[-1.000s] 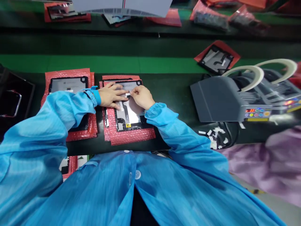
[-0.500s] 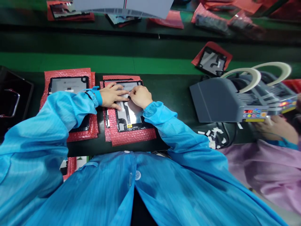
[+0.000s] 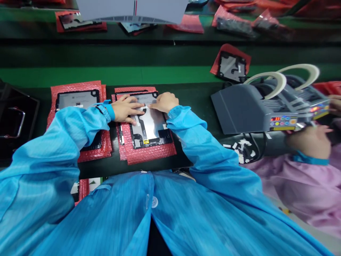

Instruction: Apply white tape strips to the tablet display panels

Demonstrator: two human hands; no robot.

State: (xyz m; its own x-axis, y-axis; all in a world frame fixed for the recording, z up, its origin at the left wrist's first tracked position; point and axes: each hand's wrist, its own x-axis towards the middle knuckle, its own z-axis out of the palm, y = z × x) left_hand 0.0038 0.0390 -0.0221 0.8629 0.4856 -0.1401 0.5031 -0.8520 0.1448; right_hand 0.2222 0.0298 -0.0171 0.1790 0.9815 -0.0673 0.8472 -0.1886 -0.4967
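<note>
A flat screen panel (image 3: 153, 124) with a silver back, black edges and a dark ribbon cable lies on red bubble wrap (image 3: 151, 155). My left hand (image 3: 125, 109) rests flat on the panel's left side, fingers spread. At its upper part my right hand (image 3: 165, 102) is closed, fingers curled, with the thumb stretched towards a small white strip (image 3: 144, 107) near the left fingertips. Whatever the curled fingers may hold is hidden. Another panel (image 3: 77, 99) lies on red bubble wrap to the left, partly covered by my left sleeve.
On the right stands a grey tape dispenser (image 3: 239, 110) with white rings, beside white tape scraps (image 3: 243, 149) and a cable. A co-worker's hand (image 3: 310, 140) is at the second dispenser. A black case (image 3: 16, 121) stands left. Another wrapped panel (image 3: 231, 65) lies behind.
My right hand has shifted slightly right and turned, from a pinch at the white strip to a curled hand with the thumb out. My left hand stays put. The view has shifted a little.
</note>
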